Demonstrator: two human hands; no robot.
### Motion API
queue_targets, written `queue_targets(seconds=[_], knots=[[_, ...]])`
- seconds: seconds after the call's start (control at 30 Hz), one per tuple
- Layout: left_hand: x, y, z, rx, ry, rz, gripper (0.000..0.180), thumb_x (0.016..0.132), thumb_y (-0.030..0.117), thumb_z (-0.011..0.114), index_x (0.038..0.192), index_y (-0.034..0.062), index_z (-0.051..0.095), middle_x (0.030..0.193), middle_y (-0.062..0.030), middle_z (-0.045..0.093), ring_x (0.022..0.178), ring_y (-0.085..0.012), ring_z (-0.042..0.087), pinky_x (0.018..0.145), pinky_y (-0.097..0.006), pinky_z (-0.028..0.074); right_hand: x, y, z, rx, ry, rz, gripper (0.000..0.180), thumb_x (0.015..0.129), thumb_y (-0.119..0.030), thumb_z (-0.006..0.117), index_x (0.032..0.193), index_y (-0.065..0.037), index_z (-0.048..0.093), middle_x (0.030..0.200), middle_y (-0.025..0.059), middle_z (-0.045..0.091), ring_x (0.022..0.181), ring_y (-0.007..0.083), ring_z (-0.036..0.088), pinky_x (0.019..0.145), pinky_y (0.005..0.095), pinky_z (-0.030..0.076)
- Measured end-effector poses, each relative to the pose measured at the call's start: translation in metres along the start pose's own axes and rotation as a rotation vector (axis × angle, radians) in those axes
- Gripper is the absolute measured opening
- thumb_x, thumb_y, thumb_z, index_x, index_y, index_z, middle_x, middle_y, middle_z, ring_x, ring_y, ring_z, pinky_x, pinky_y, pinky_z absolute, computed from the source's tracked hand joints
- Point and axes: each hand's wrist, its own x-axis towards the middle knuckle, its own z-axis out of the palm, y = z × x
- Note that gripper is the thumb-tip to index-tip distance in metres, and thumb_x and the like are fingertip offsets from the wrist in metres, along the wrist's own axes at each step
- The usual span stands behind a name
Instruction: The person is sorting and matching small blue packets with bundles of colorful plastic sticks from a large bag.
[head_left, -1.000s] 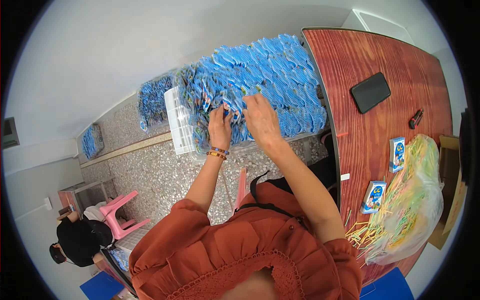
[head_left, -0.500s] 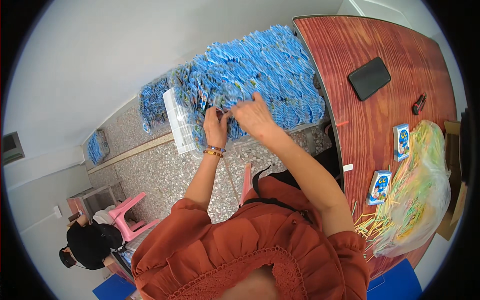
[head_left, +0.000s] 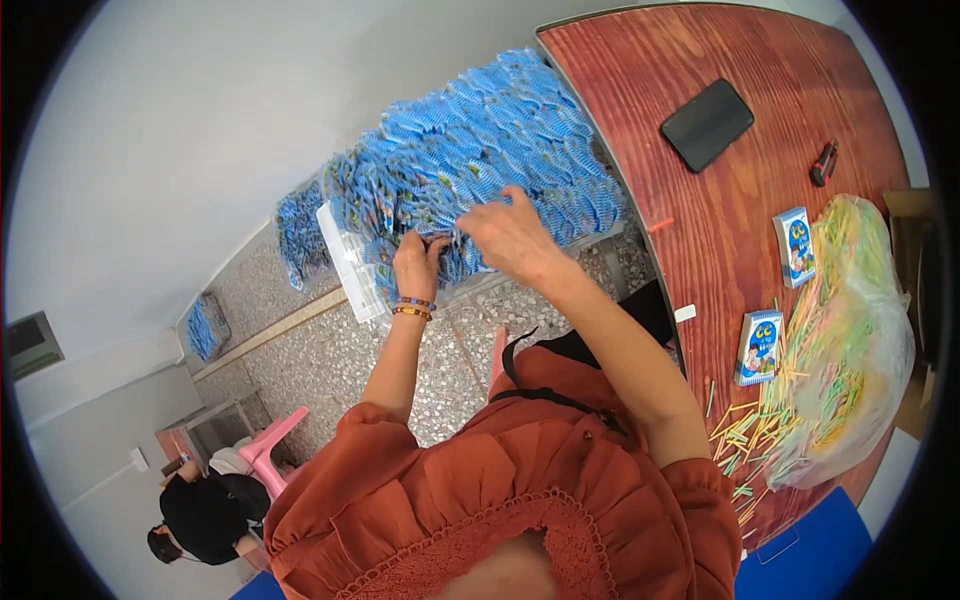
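2 hands (head_left: pixel 414 268) (head_left: pixel 508 238), 2 boxes (head_left: pixel 795 248) (head_left: pixel 760 348), 1 phone (head_left: pixel 707 125), 1 cutter (head_left: pixel 824 163) and probably 3 packet heaps (head_left: pixel 505 135) (head_left: pixel 298 232) (head_left: pixel 205 330) show.

pale wall (head_left: pixel 200 110) – speckled floor (head_left: pixel 460 375) – reddish wood-grain table (head_left: pixel 620 80)

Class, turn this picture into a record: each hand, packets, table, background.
Left hand: at the blue-and-white patterned plastic packets, grip unclear
Right hand: over the packets, grip unclear
Packets: packed in rows
Table: reddish wood-grain top with black rectangular phone, red-and-black cutter, two blue-and-white boxes, translucent plastic bag, thin pastel sticks
Background: black-clad person, pink plastic stool
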Motion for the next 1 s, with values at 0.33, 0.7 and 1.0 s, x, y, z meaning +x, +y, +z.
queue_targets(seconds=[0.33,0.7,1.0], knots=[[0.000,-0.011,-0.023,-0.021,-0.305,-0.049,0.040,0.072,0.025,0.078,0.089,-0.0007,0.052,0.079,-0.0139,0.064,0.075,-0.0314,0.064,0.065,-0.039,0.049,0.013,-0.004,0.043,-0.028,-0.035,-0.080,0.012,0.081,-0.010,0.058,0.093,-0.008,0.063,0.088,0.0054,0.064,0.091,0.0221,0.062,0.103,0.0536,0.029],[0.018,0.007,-0.005,-0.214,-0.157,-0.034,0.013,0.083,0.011,0.062,0.085,0.0002,0.056,0.072,-0.0171,0.061,0.066,-0.0326,0.059,0.061,-0.039,0.047,0.013,-0.001,0.031,-0.044,-0.177,-0.056,0.028,0.083,-0.004,0.054,0.110,-0.008,0.058,0.099,0.0065,0.063,0.099,0.0228,0.060,0.102,0.0538,0.030],[0.004,-0.020,-0.017,-0.081,-0.330,0.065,0.018,0.086,0.016,0.066,0.082,0.0003,0.058,0.072,-0.0141,0.063,0.058,-0.0261,0.058,0.057,-0.036,0.046,-0.109,0.011,-0.086,0.220,0.453,0.134,0.028,0.081,0.000,0.056,0.109,-0.007,0.059,0.109,0.0086,0.063,0.100,0.0259,0.060,0.090,0.0427,0.042]])
